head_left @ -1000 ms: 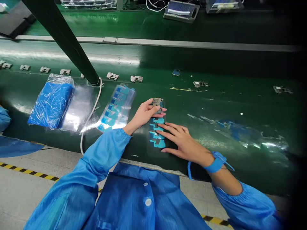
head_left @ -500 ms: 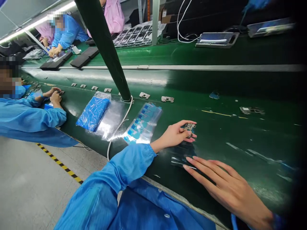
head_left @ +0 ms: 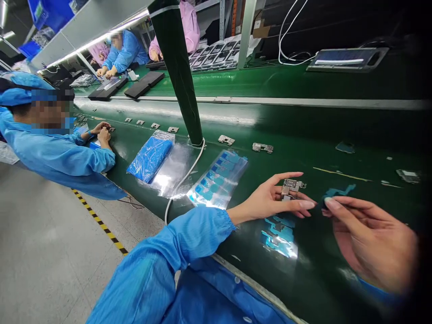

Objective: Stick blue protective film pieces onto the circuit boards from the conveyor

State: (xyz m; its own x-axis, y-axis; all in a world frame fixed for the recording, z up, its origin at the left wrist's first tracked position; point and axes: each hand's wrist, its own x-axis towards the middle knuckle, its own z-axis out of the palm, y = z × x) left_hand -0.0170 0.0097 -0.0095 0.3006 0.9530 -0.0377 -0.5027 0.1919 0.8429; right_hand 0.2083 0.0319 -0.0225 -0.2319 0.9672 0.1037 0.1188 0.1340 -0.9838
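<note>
My right hand (head_left: 371, 238) has lifted, fingertips (head_left: 332, 204) together on blue film (head_left: 339, 191); left fingers (head_left: 303, 204) clamp a metal board (head_left: 290, 186), lengthwise along the green belt (head_left: 337, 274)

"What stands on the green assembly bench (head_left: 337, 121)?"

"A dark green post (head_left: 177, 76), a white cable (head_left: 185, 180) curving down from its foot, and a clear plastic bag (head_left: 150, 157) of blue material just beside it."

"And to the left?"

"A co-worker in a blue smock (head_left: 64, 155) bends at the bench's near edge; rows of phone-shaped panels (head_left: 216, 56) lie beyond the post."
</note>
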